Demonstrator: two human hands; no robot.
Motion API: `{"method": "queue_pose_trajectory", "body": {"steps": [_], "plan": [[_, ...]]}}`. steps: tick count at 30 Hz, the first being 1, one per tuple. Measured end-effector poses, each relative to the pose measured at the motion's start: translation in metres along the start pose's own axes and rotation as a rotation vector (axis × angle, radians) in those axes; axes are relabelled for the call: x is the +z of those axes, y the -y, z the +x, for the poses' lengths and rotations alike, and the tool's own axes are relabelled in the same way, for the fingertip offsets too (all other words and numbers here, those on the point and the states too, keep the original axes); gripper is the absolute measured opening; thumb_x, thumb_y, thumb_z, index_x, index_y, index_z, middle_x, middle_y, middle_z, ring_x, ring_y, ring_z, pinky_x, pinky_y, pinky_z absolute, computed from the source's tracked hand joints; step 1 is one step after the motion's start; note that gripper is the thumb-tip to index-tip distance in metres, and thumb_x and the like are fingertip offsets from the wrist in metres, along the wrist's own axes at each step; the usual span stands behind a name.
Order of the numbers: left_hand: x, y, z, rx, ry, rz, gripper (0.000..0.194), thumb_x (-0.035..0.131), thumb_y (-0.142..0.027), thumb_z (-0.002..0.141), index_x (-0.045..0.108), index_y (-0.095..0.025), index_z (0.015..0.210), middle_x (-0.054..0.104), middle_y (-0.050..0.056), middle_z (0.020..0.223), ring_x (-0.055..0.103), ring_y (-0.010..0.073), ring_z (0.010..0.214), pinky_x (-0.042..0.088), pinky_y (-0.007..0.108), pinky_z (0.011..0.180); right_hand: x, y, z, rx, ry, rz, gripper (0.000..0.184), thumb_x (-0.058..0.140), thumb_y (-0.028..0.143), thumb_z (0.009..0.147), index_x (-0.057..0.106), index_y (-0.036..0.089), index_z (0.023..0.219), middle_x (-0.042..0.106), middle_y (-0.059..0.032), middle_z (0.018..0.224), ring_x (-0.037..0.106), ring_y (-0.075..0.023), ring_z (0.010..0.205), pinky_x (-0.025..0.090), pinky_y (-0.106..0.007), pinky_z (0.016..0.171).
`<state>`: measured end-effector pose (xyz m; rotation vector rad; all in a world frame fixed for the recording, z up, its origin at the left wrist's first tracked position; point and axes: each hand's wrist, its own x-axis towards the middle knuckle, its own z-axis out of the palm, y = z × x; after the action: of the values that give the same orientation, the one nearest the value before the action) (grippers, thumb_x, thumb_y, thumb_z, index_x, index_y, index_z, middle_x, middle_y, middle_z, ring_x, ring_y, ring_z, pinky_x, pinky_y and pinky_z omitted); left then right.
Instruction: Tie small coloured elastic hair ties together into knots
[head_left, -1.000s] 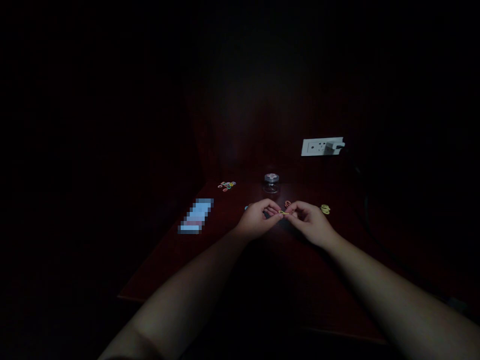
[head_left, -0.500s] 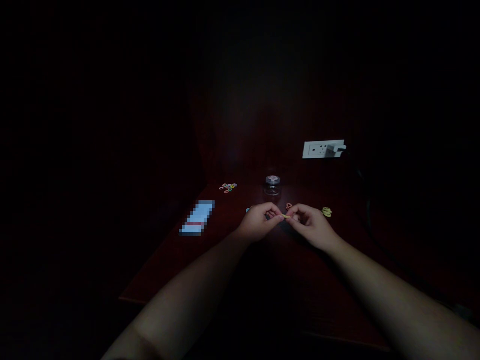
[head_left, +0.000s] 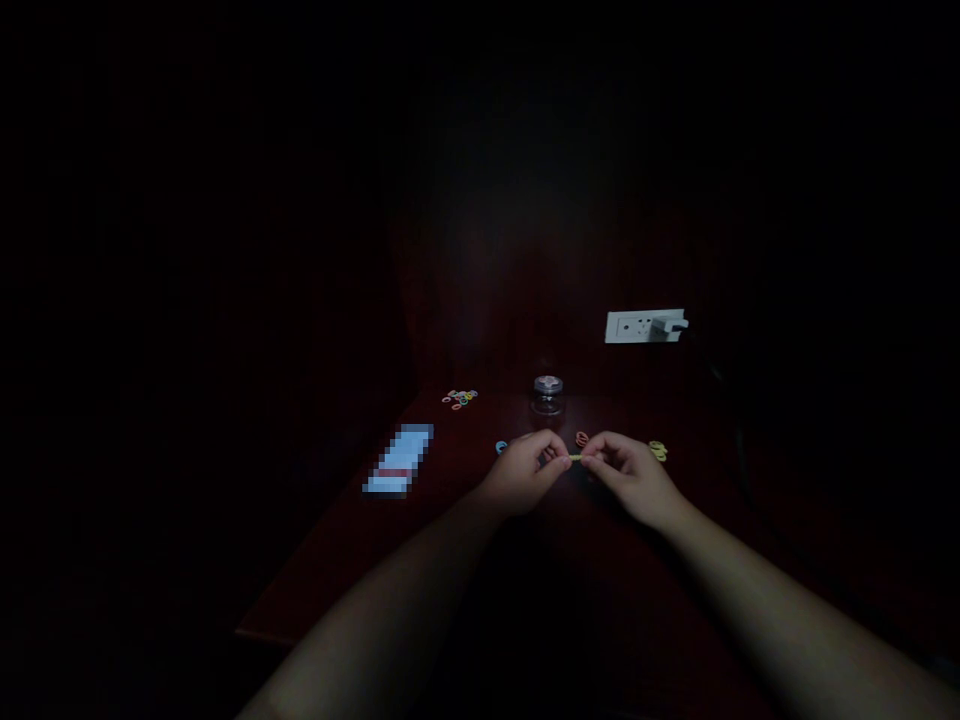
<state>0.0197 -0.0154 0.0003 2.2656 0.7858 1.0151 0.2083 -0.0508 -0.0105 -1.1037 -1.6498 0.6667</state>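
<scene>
Between my two hands a small yellow hair tie [head_left: 575,458] is pinched and held taut above the table. My left hand [head_left: 526,470] grips one end with thumb and fingertips. The other end is in the pinch of my right hand [head_left: 630,475]. Just behind the fingers lie a few red hair ties [head_left: 582,439]. Blue hair ties [head_left: 501,448] show partly beside my left hand, and a group of yellow hair ties [head_left: 658,451] lies past my right hand. A mixed-colour pile of hair ties [head_left: 460,398] rests farther back on the left.
A clear lidded jar [head_left: 548,396] stands at the back of the dark red table [head_left: 337,570]. To the left lies a bright, pixelated phone-like rectangle [head_left: 400,460]. On the back wall is a white socket panel [head_left: 630,326] with a plug and cable. The surroundings are very dark.
The whole view has shifted, so the scene sits lower in the picture. The yellow hair tie looks straighter between my fingers. Both hands keep their pinch.
</scene>
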Motion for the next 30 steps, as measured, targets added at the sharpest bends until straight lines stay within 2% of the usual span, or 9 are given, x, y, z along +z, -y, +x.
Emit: {"method": "queue_pose_trajectory", "body": {"steps": [2, 6, 12, 16, 19, 24, 30], "plan": [[-0.0001, -0.0006, -0.0005, 0.001, 0.015, -0.012, 0.016, 0.055, -0.029, 0.084, 0.061, -0.015, 0.084, 0.064, 0.003, 0.091, 0.050, 0.0102, 0.067, 0.041, 0.022, 0.063, -0.0005, -0.0007, 0.0003, 0.004, 0.015, -0.009, 0.021, 0.061, 0.037, 0.080, 0.059, 0.017, 0.076, 0.055, 0.0004, 0.061, 0.048, -0.0127, 0.056, 0.037, -0.026, 0.054], [0.0027, 0.0003, -0.0014, 0.003, 0.048, -0.063, 0.016, 0.056, -0.030, 0.083, 0.061, -0.015, 0.084, 0.063, 0.002, 0.088, 0.048, 0.0094, 0.064, 0.040, 0.021, 0.060, -0.0024, -0.0046, 0.0032, -0.004, -0.082, -0.023, 0.023, 0.064, 0.039, 0.077, 0.059, 0.017, 0.076, 0.057, -0.0002, 0.062, 0.049, -0.0130, 0.056, 0.038, -0.026, 0.054], [0.0040, 0.0005, -0.0013, -0.028, -0.036, -0.060, 0.017, 0.055, -0.031, 0.084, 0.061, -0.015, 0.083, 0.063, 0.003, 0.087, 0.049, 0.0102, 0.065, 0.040, 0.022, 0.062, 0.0008, 0.0011, 0.0007, 0.000, 0.014, -0.018, 0.028, 0.062, 0.045, 0.079, 0.058, 0.018, 0.074, 0.057, -0.0004, 0.061, 0.052, -0.0140, 0.056, 0.039, -0.026, 0.053], [0.0039, -0.0036, -0.0039, 0.010, 0.010, -0.082, 0.015, 0.056, -0.029, 0.083, 0.061, -0.015, 0.084, 0.062, 0.002, 0.083, 0.048, 0.0094, 0.064, 0.039, 0.021, 0.060, -0.0030, 0.0036, 0.0011, -0.026, -0.054, -0.036, 0.029, 0.063, 0.046, 0.077, 0.059, 0.017, 0.074, 0.059, -0.0011, 0.062, 0.053, -0.0142, 0.057, 0.041, -0.026, 0.054], [0.0046, -0.0053, -0.0054, 0.047, 0.033, -0.110, 0.015, 0.057, -0.029, 0.083, 0.061, -0.014, 0.083, 0.060, 0.001, 0.078, 0.048, 0.0093, 0.064, 0.039, 0.021, 0.060, -0.0047, 0.0034, 0.0013, -0.021, -0.035, -0.025, 0.027, 0.063, 0.043, 0.078, 0.059, 0.017, 0.075, 0.060, -0.0015, 0.063, 0.054, -0.0140, 0.058, 0.042, -0.027, 0.056], [0.0069, -0.0002, -0.0030, 0.005, -0.068, -0.112, 0.018, 0.059, -0.031, 0.082, 0.061, -0.014, 0.084, 0.063, 0.003, 0.084, 0.050, 0.0092, 0.065, 0.041, 0.021, 0.060, -0.0017, 0.0012, 0.0000, -0.007, 0.016, -0.023, 0.027, 0.064, 0.044, 0.077, 0.061, 0.016, 0.076, 0.059, -0.0007, 0.061, 0.053, -0.0141, 0.057, 0.042, -0.027, 0.055], [0.0092, 0.0014, -0.0005, -0.023, -0.125, -0.129, 0.016, 0.061, -0.029, 0.080, 0.061, -0.014, 0.083, 0.065, 0.003, 0.086, 0.054, 0.0097, 0.068, 0.044, 0.021, 0.063, 0.0003, 0.0011, -0.0013, -0.019, 0.078, -0.048, 0.027, 0.063, 0.044, 0.078, 0.061, 0.017, 0.075, 0.054, 0.0008, 0.057, 0.048, -0.0123, 0.053, 0.040, -0.026, 0.052]]}}
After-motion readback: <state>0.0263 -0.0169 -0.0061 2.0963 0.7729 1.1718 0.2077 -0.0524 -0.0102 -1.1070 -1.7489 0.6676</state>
